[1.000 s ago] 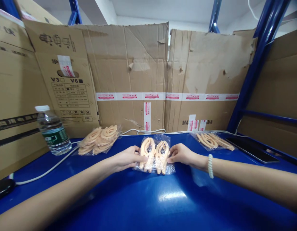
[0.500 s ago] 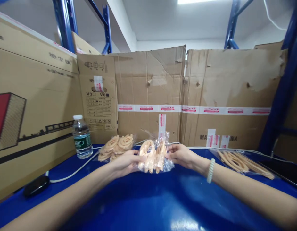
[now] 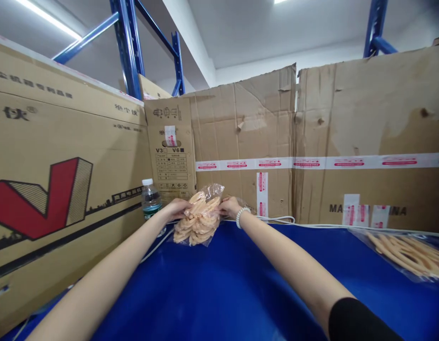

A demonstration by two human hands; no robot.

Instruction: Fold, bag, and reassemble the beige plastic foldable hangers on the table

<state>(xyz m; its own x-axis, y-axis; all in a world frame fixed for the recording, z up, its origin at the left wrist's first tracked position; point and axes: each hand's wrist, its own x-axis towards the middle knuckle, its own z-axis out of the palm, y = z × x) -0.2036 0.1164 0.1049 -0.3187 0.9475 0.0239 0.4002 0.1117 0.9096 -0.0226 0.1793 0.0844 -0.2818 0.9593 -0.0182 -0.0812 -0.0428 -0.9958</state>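
A clear plastic bag of peach-coloured clips (image 3: pixel 205 202) rests on top of a pile of similar bags (image 3: pixel 191 232) at the far left of the blue table (image 3: pixel 240 284). My left hand (image 3: pixel 176 208) grips the bag's left edge. On its right edge sits my right hand (image 3: pixel 229 206), closed on the plastic, with a white bead bracelet on the wrist. Both arms reach far forward.
A water bottle (image 3: pixel 150 199) stands just left of the pile, against large cardboard boxes (image 3: pixel 63 156). More flattened cardboard (image 3: pixel 311 142) walls the back. A white cable (image 3: pixel 279 219) runs along it. Another bag of peach parts (image 3: pixel 407 251) lies at the right.
Both hands lifted the bag from the table's middle and carried it left and back onto the pile. My head turned left, so the boxes fill more of the view.
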